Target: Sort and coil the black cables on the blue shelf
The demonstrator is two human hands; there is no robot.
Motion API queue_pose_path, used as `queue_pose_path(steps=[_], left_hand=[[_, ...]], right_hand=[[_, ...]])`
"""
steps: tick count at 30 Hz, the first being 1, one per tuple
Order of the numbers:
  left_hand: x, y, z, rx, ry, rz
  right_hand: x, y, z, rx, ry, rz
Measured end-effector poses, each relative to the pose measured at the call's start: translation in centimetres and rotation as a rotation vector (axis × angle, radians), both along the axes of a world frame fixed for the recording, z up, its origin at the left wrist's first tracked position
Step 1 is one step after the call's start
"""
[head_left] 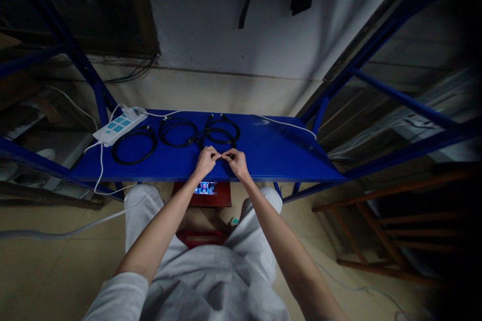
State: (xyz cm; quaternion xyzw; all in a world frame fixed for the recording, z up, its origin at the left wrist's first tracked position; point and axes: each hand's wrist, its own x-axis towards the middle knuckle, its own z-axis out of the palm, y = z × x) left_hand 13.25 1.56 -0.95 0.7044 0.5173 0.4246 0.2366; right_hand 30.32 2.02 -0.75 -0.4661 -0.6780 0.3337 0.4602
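Grey shirt cloth [211,283] lies nearest, well behind the fingers, which work above a blue table [282,153]. Left hand [206,161] and right hand [238,162] nearly meet at their tips, each with thumb and fingers pinched closed (what they pinch is too small to tell). Just beyond the fingertips lies the right black coil [238,133]; the middle coil [176,146] sits to their left, and the left coil [130,163] farther left, beside a white power strip [120,129]. Beyond them all rises a pale wall [211,25]. The table's front edge runs just nearer than the fingers; the widest room for moving is to their right, along the blue surface.
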Motion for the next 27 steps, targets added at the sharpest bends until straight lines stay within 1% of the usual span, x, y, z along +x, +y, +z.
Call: queue_pose_path(steps=[4, 9, 11, 13, 17, 21, 27], left_hand=[[-0.02, -0.17, 0.29, 0.0, 0.043, -0.007], [-0.05, 0.0, 0.15, 0.02, 0.071, -0.046], [-0.04, -0.01, 0.17, 0.024, 0.084, -0.049], [-0.05, -0.12, 0.25, 0.025, 0.078, -0.041], [-0.11, -0.41, 0.35, 0.028, 0.037, -0.017], [-0.16, -0.49, 0.31, 0.023, 0.01, -0.01], [-0.11, -0.25, -0.07, 0.035, 0.024, -0.039]], right_hand=[[-0.18, 0.02, -0.13, 0.008, -0.009, -0.025], [-0.43, -0.27, 0.02, 0.104, -0.077, -0.063], [-0.49, -0.5, 0.16, 0.147, -0.12, -0.047], [-0.49, -0.67, 0.27, 0.155, -0.146, -0.023], [-0.26, -0.6, 0.31, 0.062, -0.114, -0.001], [0.0, -0.48, 0.37, -0.005, -0.078, -0.01], [-0.03, -0.6, 0.8, -0.129, 0.066, 0.035]])
